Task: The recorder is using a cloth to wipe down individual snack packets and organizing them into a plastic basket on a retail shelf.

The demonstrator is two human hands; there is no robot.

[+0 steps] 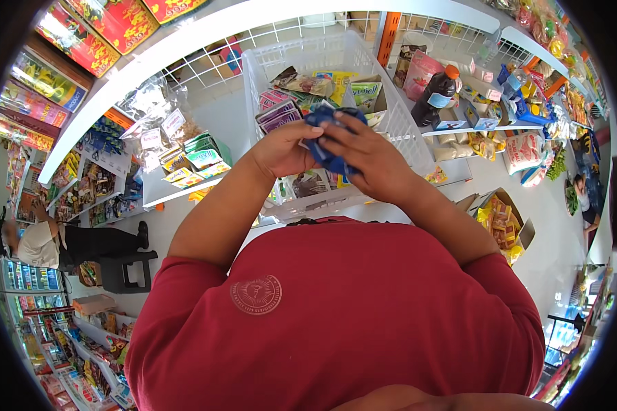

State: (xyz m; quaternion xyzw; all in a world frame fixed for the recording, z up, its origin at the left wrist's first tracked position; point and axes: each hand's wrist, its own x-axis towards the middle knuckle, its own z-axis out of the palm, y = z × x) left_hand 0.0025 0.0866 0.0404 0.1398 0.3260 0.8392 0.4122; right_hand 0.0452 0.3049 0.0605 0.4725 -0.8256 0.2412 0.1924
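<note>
A crumpled blue cloth (325,146) is bunched between my two hands above a white plastic basket (398,120). My left hand (288,149) holds its near left side, the thumb pressed on it. My right hand (373,159) lies over its right side with the fingers spread across it. Under the hands, the basket contains purple sachets (280,117), a green sachet box (368,92), a brown-and-tan packet (303,82) and other packets. The cloth and hands hide part of the contents.
Left of the basket, sachet boxes (203,154) and clear bags (159,126) sit on the shelf. A dark bottle with an orange cap (436,95) stands at its right. A carton of yellow packets (501,221) is on the floor. A person (41,241) is at far left near a dark stool (128,269).
</note>
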